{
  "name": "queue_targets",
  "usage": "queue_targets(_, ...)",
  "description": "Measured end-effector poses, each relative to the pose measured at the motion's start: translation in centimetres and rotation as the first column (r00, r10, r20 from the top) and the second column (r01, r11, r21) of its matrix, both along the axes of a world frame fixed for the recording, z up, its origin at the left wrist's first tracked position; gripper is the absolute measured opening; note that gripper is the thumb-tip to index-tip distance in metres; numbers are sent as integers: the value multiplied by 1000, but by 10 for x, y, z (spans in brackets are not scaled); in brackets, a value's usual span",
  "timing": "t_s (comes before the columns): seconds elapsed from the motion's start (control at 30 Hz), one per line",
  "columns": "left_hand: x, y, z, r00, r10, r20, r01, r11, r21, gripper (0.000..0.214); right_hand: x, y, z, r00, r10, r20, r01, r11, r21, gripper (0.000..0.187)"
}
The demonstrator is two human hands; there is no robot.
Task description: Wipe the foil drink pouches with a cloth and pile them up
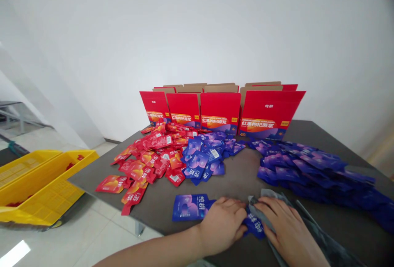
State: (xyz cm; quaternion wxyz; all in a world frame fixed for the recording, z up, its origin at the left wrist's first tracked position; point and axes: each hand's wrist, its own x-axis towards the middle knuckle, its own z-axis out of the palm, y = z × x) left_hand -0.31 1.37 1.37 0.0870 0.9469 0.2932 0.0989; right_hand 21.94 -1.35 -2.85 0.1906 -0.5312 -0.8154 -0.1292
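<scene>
at five o'clock, a blue sachet (255,224) lies between left hand (224,222), curled, hold unclear, and right hand (285,224), closed on grey sheet (272,193); best keep the sachet flat, pressing lightly.

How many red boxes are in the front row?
4, across the table: leftmost box, second box, third box, rightmost box. Others may be hidden behind.

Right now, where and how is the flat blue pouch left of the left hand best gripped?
Probably pinch the blue pouch by its free left edge, coming from the left: it lies flat on the table, and the left hand crowds its right end.
</scene>
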Motion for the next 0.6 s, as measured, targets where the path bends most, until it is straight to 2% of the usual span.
queue_targets(0.13,-4,0,0,999,-8,36,9,1000,-25,26,56,-1,-14,986,-165,-24,165,986,-7,32)
queue_targets(0.23,-2,0,2,997,22,77,-16,997,-74,29,78,-5,-8,973,-226,-44,226,974,-1,33)
queue_targets(0.33,5,1,3,994,44,95,-35,994,-99,36,62,-11,7,977,-205,-61,207,978,37,35)
queue_targets(0.43,14,2,3,995,19,99,-11,997,-76,42,25,-16,18,997,-64,-31,66,996,62,39)
queue_targets(0.53,20,4,2,995,6,95,-1,999,-48,42,0,-18,17,999,18,-27,-16,999,50,46)
queue_targets(0.6,21,5,1,996,3,94,2,999,-48,42,-1,-17,12,1000,2,-8,-2,999,36,45)
